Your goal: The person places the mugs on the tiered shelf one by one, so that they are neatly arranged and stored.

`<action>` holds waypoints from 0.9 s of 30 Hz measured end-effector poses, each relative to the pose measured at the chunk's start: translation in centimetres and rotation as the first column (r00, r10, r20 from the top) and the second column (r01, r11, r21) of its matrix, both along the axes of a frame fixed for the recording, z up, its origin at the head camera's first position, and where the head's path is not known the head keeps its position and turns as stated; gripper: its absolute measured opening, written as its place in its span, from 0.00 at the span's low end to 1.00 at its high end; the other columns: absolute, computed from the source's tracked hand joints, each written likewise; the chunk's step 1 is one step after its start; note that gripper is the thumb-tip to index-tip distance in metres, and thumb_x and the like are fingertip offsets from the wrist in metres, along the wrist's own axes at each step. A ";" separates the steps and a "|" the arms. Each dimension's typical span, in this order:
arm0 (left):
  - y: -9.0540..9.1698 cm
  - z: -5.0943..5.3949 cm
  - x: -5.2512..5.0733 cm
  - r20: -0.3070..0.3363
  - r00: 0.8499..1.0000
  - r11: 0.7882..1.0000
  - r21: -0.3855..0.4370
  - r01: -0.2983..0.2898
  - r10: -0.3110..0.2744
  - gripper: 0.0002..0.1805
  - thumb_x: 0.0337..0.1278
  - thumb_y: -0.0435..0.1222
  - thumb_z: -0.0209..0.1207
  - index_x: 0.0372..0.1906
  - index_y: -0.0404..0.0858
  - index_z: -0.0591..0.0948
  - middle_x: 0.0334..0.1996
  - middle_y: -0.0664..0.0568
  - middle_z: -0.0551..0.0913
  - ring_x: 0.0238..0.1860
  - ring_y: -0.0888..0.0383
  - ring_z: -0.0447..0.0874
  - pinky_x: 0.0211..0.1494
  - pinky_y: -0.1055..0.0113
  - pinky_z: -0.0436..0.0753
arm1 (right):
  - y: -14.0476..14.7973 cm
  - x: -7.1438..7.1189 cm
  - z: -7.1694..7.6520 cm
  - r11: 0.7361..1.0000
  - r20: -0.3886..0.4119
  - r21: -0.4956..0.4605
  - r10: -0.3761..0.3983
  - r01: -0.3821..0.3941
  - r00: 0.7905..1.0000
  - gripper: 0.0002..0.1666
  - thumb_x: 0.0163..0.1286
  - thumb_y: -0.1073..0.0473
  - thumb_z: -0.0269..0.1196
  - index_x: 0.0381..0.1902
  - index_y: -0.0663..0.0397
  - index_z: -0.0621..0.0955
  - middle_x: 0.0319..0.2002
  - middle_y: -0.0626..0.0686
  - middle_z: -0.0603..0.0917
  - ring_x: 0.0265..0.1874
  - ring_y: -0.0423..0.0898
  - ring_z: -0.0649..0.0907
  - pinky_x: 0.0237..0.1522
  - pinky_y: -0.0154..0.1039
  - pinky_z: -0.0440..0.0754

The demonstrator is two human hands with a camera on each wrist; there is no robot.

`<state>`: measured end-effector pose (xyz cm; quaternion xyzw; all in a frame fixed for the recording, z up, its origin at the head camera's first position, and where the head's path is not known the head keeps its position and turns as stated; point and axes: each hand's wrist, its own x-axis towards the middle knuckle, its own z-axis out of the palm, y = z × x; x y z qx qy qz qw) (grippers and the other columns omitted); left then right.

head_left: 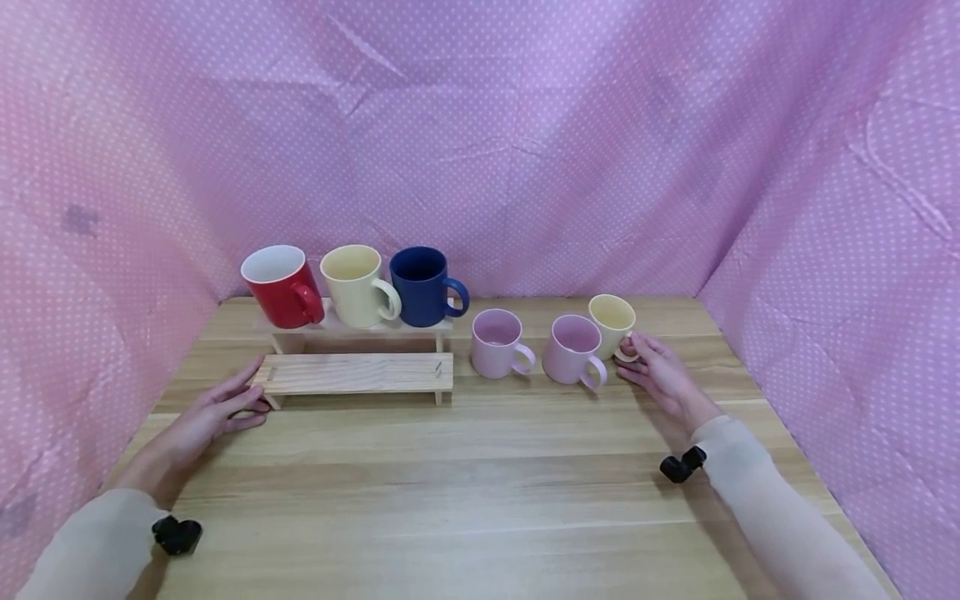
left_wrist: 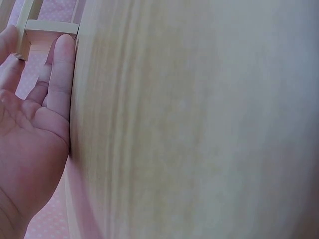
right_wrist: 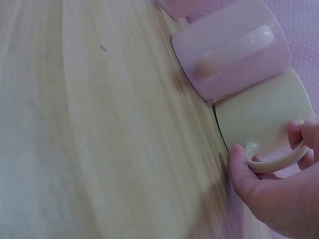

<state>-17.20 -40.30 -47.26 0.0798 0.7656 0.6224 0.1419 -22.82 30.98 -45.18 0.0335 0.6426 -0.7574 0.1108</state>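
Note:
My left hand (head_left: 206,421) touches the left end of the low front step (head_left: 360,373) of a wooden rack. In the left wrist view its fingers (left_wrist: 62,74) are mostly straight beside the rack's leg (left_wrist: 51,27), some partly hidden. With my right hand (head_left: 660,377) I grip the handle of a small yellow mug (head_left: 611,318), which stands upright on the table. A pink mug (head_left: 567,354) is close against its left side, and a second pink mug (head_left: 492,350) stands further left. In the right wrist view, fingers surround the handle (right_wrist: 281,162).
On the raised back step (head_left: 360,332) stand a red mug (head_left: 283,298), a cream mug (head_left: 352,292) and a dark blue mug (head_left: 420,292), in a row. Pink dotted cloth (head_left: 525,167) hangs behind and at both sides of the wooden table (head_left: 450,500).

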 end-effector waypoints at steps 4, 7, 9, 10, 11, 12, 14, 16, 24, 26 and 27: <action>0.2 0.0 0.1 -0.002 1.000 1.000 -0.003 0.007 -0.007 0.35 0.82 0.39 0.45 0.83 0.47 0.44 0.54 0.52 0.72 0.50 0.65 0.79 0.56 0.68 0.85 | -0.2 0.3 -0.4 0.999 -0.024 -0.005 -0.048 0.048 0.999 0.22 0.82 0.48 0.51 0.55 0.62 0.74 0.52 0.56 0.72 0.54 0.48 0.79 0.66 0.44 0.78; 0.2 0.1 0.2 0.012 1.000 1.000 -0.023 0.003 -0.002 0.36 0.82 0.41 0.46 0.83 0.48 0.43 0.55 0.54 0.72 0.51 0.66 0.79 0.56 0.69 0.85 | -0.2 0.6 -0.7 0.996 -0.037 -0.017 -0.086 0.086 0.996 0.22 0.82 0.48 0.51 0.54 0.63 0.73 0.51 0.55 0.72 0.54 0.47 0.80 0.66 0.42 0.78; 0.2 0.2 0.2 0.018 1.000 0.999 -0.041 -0.002 0.003 0.36 0.82 0.42 0.46 0.83 0.48 0.43 0.56 0.55 0.71 0.51 0.66 0.79 0.56 0.69 0.85 | -0.2 0.8 -0.8 0.992 -0.039 -0.049 -0.120 0.118 0.992 0.21 0.81 0.48 0.51 0.51 0.61 0.74 0.50 0.54 0.73 0.53 0.46 0.81 0.66 0.41 0.78; 0.2 0.3 0.2 0.020 1.000 0.999 -0.048 -0.003 0.004 0.36 0.82 0.42 0.46 0.83 0.48 0.43 0.56 0.55 0.71 0.51 0.66 0.79 0.56 0.69 0.85 | -0.2 1.0 -0.8 0.989 -0.041 -0.065 -0.133 0.130 0.990 0.20 0.81 0.48 0.52 0.50 0.61 0.75 0.50 0.54 0.73 0.53 0.46 0.81 0.66 0.41 0.78; 0.1 0.3 0.2 0.020 1.000 0.999 -0.054 -0.004 0.005 0.36 0.82 0.43 0.46 0.83 0.48 0.43 0.56 0.54 0.71 0.51 0.66 0.78 0.56 0.69 0.85 | -0.2 1.1 -0.8 0.987 -0.043 -0.083 -0.144 0.140 0.989 0.19 0.81 0.48 0.52 0.48 0.59 0.76 0.50 0.53 0.73 0.52 0.45 0.82 0.66 0.41 0.78; 0.1 0.3 0.2 0.018 1.000 0.998 -0.060 -0.004 0.005 0.36 0.82 0.43 0.46 0.83 0.48 0.43 0.56 0.53 0.71 0.51 0.65 0.78 0.56 0.69 0.85 | -0.1 1.2 -0.7 0.984 -0.046 -0.102 -0.153 0.148 0.987 0.19 0.80 0.48 0.52 0.47 0.59 0.77 0.49 0.53 0.74 0.51 0.45 0.83 0.66 0.41 0.78; 0.1 0.3 0.1 0.015 1.000 0.998 -0.066 -0.001 0.002 0.36 0.82 0.43 0.45 0.83 0.47 0.43 0.56 0.51 0.71 0.51 0.65 0.78 0.56 0.69 0.85 | 0.0 1.4 -0.4 0.980 -0.060 -0.131 -0.161 0.152 0.985 0.18 0.81 0.48 0.52 0.47 0.58 0.77 0.49 0.54 0.75 0.50 0.44 0.84 0.65 0.41 0.78; 0.1 0.3 0.1 0.017 1.000 0.998 -0.067 0.001 0.000 0.36 0.82 0.43 0.45 0.83 0.48 0.43 0.56 0.51 0.71 0.51 0.65 0.78 0.56 0.69 0.85 | 0.2 1.6 0.1 0.978 -0.075 -0.151 -0.156 0.143 0.985 0.18 0.81 0.49 0.51 0.48 0.59 0.77 0.49 0.55 0.74 0.49 0.45 0.84 0.66 0.42 0.77; 0.0 0.2 -0.1 0.007 1.000 0.998 -0.058 0.009 -0.008 0.36 0.82 0.42 0.45 0.83 0.47 0.42 0.55 0.52 0.71 0.51 0.65 0.78 0.56 0.69 0.85 | 0.5 2.1 3.0 0.970 -0.125 -0.226 -0.114 0.084 0.986 0.16 0.82 0.53 0.50 0.44 0.57 0.79 0.44 0.52 0.79 0.46 0.46 0.86 0.61 0.42 0.82; -0.1 0.2 -0.1 0.005 1.000 0.998 -0.059 0.010 -0.009 0.36 0.82 0.42 0.45 0.83 0.47 0.42 0.55 0.51 0.71 0.51 0.65 0.78 0.56 0.69 0.85 | 0.5 2.1 3.8 0.966 -0.127 -0.248 -0.108 0.074 0.986 0.15 0.82 0.54 0.51 0.43 0.58 0.79 0.42 0.52 0.81 0.45 0.48 0.87 0.58 0.43 0.84; -0.1 0.2 -0.1 0.006 1.000 0.998 -0.062 0.010 -0.010 0.36 0.82 0.42 0.45 0.83 0.47 0.42 0.55 0.51 0.71 0.51 0.65 0.78 0.56 0.69 0.85 | 0.5 2.1 4.2 0.966 -0.133 -0.250 -0.101 0.065 0.986 0.15 0.82 0.54 0.51 0.43 0.58 0.79 0.41 0.51 0.81 0.45 0.48 0.87 0.57 0.42 0.85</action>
